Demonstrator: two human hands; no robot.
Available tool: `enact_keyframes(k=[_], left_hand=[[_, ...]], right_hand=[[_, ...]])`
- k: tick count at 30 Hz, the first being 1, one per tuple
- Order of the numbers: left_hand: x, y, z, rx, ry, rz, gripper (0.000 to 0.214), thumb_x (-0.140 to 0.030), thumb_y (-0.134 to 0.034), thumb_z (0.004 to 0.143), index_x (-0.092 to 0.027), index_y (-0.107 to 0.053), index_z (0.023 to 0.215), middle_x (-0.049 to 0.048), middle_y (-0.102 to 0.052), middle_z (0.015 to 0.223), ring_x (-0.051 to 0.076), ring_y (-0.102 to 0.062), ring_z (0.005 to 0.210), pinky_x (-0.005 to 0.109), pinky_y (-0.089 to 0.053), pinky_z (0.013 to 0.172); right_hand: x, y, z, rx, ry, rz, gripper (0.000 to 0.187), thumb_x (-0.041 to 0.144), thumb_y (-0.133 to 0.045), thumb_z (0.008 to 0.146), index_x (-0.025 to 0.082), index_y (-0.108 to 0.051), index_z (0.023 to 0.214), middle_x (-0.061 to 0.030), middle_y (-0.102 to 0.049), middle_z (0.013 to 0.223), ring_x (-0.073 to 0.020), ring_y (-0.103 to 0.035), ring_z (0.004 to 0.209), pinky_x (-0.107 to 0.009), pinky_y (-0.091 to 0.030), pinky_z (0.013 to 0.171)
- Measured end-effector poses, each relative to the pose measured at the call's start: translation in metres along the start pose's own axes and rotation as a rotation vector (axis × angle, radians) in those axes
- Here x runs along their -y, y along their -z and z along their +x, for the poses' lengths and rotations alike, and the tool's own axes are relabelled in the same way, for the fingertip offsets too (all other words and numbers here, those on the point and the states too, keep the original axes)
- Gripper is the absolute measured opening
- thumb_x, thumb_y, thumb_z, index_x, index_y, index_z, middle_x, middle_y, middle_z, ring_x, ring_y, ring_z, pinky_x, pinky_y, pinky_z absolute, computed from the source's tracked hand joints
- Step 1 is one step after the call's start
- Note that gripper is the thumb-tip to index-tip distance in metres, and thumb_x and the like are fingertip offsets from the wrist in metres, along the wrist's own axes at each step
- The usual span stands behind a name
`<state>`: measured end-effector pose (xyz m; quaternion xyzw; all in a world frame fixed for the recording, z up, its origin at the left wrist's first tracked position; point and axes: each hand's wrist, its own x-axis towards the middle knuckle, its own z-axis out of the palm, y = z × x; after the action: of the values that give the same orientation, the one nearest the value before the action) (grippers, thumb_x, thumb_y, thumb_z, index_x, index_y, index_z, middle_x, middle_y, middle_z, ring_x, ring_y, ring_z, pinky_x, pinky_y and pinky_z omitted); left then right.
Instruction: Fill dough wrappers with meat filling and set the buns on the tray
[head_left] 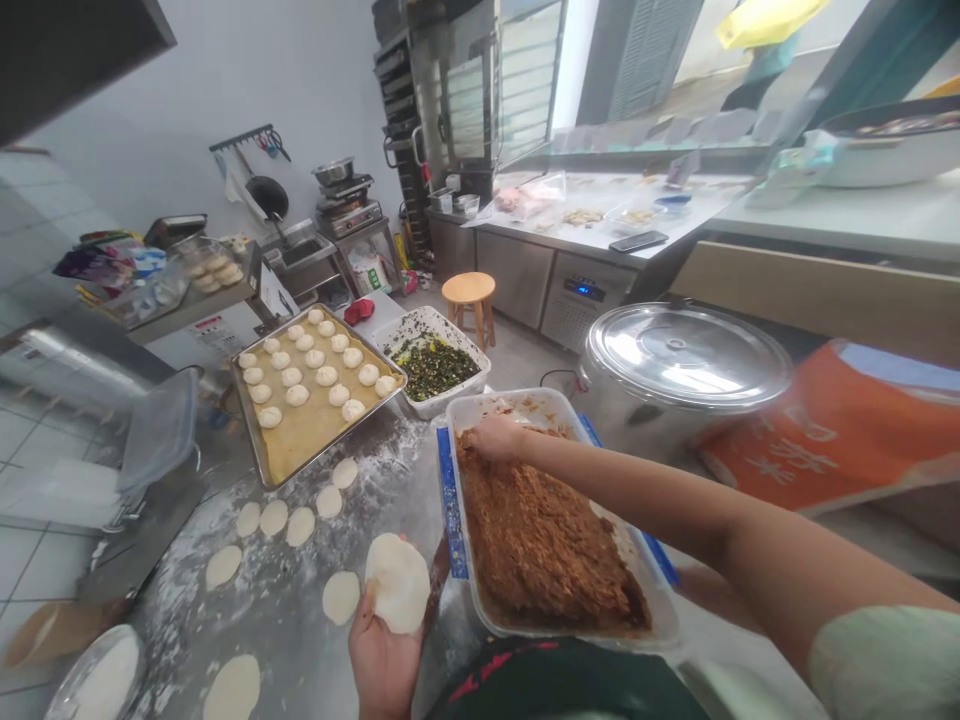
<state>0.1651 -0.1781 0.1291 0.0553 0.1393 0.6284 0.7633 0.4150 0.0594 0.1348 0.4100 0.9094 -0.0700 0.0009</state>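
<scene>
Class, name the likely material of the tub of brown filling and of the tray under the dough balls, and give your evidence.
The tub seems to be translucent plastic: cloudy, glossy walls with blue edging. The tray looks like dull metal, perhaps aluminium or steel, with a thin raised rim and a grey sheen.

- We log bright daylight entering through the windows [525, 80], upper right, washed out beyond.
- We note hard glare on the steel pot lid [686, 352].
- We find only soft, faint shadows across the floured worktop [300, 600].
- We record strong wide-angle bending toward the frame edges.
- We mark slight blur on the orange sack [832, 430].
</scene>
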Motion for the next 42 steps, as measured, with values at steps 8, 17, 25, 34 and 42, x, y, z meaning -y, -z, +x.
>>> enact_keyframes(k=[8, 17, 25, 34, 42], left_hand=[[0.003, -0.008, 0.002, -0.009, 0.039, -0.020, 0.047, -0.037, -0.022, 0.089, -0.019, -0.046, 0.124, 0.0099, -0.042, 0.132, 0.023, -0.027, 0.128, 0.046, -0.009, 0.108], [0.001, -0.004, -0.007, -0.090, 0.018, -0.002, 0.044, -0.035, -0.028, 0.089, -0.017, -0.052, 0.120, 0.0110, -0.047, 0.128, 0.024, -0.031, 0.126, 0.046, -0.013, 0.108], [0.005, -0.026, 0.006, -0.186, -0.006, 0.033, 0.040, -0.034, -0.037, 0.085, -0.014, -0.058, 0.112, 0.0120, -0.055, 0.120, 0.026, -0.037, 0.122, 0.047, -0.021, 0.105], [0.037, -0.077, 0.043, -0.332, 0.122, 0.066, 0.044, -0.042, -0.041, 0.082, -0.009, -0.062, 0.102, 0.0149, -0.061, 0.108, 0.025, -0.052, 0.108, 0.042, -0.035, 0.097], [0.063, -0.104, 0.058, -0.294, 0.266, 0.072, 0.047, -0.047, -0.039, 0.081, -0.006, -0.062, 0.090, 0.0146, -0.063, 0.093, 0.025, -0.057, 0.093, 0.042, -0.039, 0.090]], right_hand=[[0.009, 0.009, -0.015, 0.169, 0.140, -0.131, 0.021, 0.012, -0.044, 0.078, 0.009, -0.065, 0.079, -0.0136, -0.066, 0.078, -0.0180, -0.059, 0.072, -0.027, -0.041, 0.065], [0.061, 0.009, -0.044, 0.276, 0.201, -0.078, 0.019, 0.013, -0.048, 0.071, 0.012, -0.067, 0.073, -0.0132, -0.067, 0.075, -0.0206, -0.062, 0.070, -0.027, -0.041, 0.059], [0.068, 0.014, -0.085, 0.309, 0.196, 0.107, 0.019, 0.022, -0.049, 0.076, 0.015, -0.066, 0.073, -0.0068, -0.066, 0.067, -0.0163, -0.058, 0.060, -0.024, -0.038, 0.053], [0.084, 0.056, -0.141, -0.107, -0.091, 0.621, 0.032, 0.024, -0.030, 0.088, 0.019, -0.061, 0.089, -0.0041, -0.061, 0.072, -0.0144, -0.055, 0.065, -0.024, -0.041, 0.063], [0.119, 0.033, -0.171, -0.304, -0.098, 0.398, 0.049, 0.008, -0.034, 0.079, 0.025, -0.050, 0.122, -0.0083, -0.057, 0.094, -0.0173, -0.052, 0.080, -0.028, -0.042, 0.071]])
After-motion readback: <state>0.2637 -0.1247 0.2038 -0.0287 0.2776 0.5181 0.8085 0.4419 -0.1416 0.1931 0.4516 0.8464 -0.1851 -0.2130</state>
